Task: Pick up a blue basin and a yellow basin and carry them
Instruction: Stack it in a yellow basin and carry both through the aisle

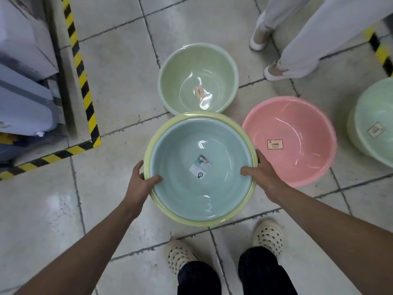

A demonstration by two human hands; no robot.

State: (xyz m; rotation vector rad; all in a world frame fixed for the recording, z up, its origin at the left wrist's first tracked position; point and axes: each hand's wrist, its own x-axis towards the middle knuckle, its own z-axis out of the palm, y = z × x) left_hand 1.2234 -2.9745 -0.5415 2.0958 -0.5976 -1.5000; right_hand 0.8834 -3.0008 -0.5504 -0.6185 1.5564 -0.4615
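Nearest the lens, two bare forearms (102,237), reaching forward and down from the lower corners. At their ends, left hand (141,179) and right hand (260,173), each clamped on the rim of a nested pair: blue basin (180,145) seated inside yellow basin (200,116), with only a yellow ring showing around the blue. Left thumb hooked over both rims onto the blue inner wall, remaining left fingers (138,167) curled round the outside of the yellow edge. Same grasp opposite: right thumb lying on the blue wall, right fingers (258,156) wrapped round the yellow rim from outside. Between the two thumbs, on the blue bottom, a small sticker (201,167). Beyond the fingertips, a green basin (191,71) on the tiled floor (42,209), its near rim overlapped by the yellow one. Just outside the right fingers, a pink basin (297,162) with a label inside; further out that way, at the frame's edge, a second green basin (374,116). Behind the wrists, toward the wearer, cream perforated clogs (269,235) and dark trouser legs. Well outside the left fingers, black-and-yellow striped tape (83,81) along a raised kerb, with pale grey-blue equipment (21,81) past it. Far beyond the right fingers, another person's white trousers (308,45) and white shoes.
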